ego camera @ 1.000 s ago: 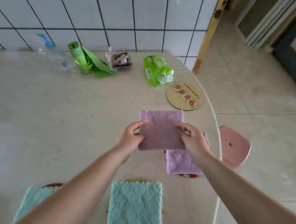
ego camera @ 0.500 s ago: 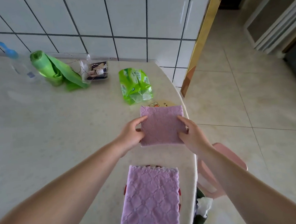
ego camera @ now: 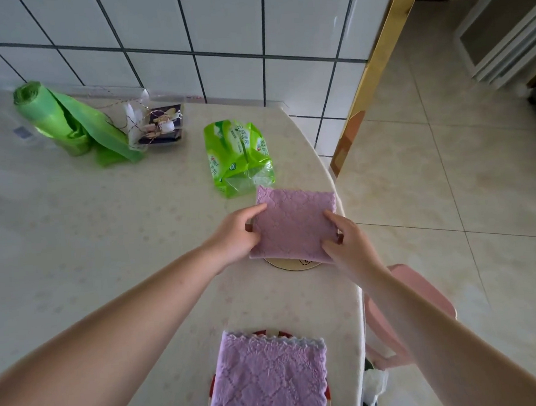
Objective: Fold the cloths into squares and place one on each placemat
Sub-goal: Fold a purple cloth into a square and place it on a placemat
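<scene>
Left hand (ego camera: 235, 233) pinching left edge of folded pink cloth (ego camera: 294, 228), thumb on top, fingers curled beneath. Right hand (ego camera: 347, 245) gripping lower right corner of same cloth, thumb on top, fingers tucked under. Cloth square, soft plush weave with raised diamond pattern, scalloped far edge; held flat over round placemat (ego camera: 291, 264), only a pale crescent of mat with thin gold rim showing below near edge. Contact between cloth and mat not clear. Far corner of cloth just beside crinkled green plastic pack (ego camera: 238, 154), glossy, printed, clear film at its near end.

Nearer the body: second folded cloth (ego camera: 269, 380), lilac, same quilted diamond texture, white zigzag trim at top, lying on second placemat (ego camera: 264, 332), red and white rim peeking out at its far edge and sides.

All on pale table (ego camera: 88, 231), smooth sheen, faint floral print, curved right edge. At back by white tiled wall (ego camera: 184, 28): roll of green plastic bags (ego camera: 64, 122), loose end trailing; small dark box (ego camera: 163, 124) in clear wrap with string. Pink plastic stool (ego camera: 408, 316) beyond table edge.
</scene>
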Available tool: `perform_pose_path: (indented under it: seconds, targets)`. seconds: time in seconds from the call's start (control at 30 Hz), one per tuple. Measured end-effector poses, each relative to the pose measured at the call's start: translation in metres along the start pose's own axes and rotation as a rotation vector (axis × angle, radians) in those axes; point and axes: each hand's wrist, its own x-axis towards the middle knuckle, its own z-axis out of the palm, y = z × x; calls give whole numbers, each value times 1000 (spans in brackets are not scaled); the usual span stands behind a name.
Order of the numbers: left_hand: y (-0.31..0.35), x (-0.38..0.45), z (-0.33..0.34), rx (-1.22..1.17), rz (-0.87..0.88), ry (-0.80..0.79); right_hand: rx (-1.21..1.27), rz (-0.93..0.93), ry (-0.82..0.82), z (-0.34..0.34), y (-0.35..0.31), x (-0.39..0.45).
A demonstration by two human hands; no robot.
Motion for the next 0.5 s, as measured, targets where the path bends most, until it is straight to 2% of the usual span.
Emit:
perform_pose_path:
  seconds: [0.17,0.23,0.33,0.4,0.5]
  targets:
    - [-1,0,1,46,39,0,-26,-30,-1,0,0,-3]
    - [-6,2,3,230,132,61,-102,-25,56,-2,-2,-6]
    - [-9,-2,11,614,351,218,-390,-117,159,-3,-9,-9]
    - [-8,-4,17,753,424,173,-565,-167,62,1,-13,-5]
    - [-21,2,25,985,313,1,-778,-148,-97,6,-5,-1]
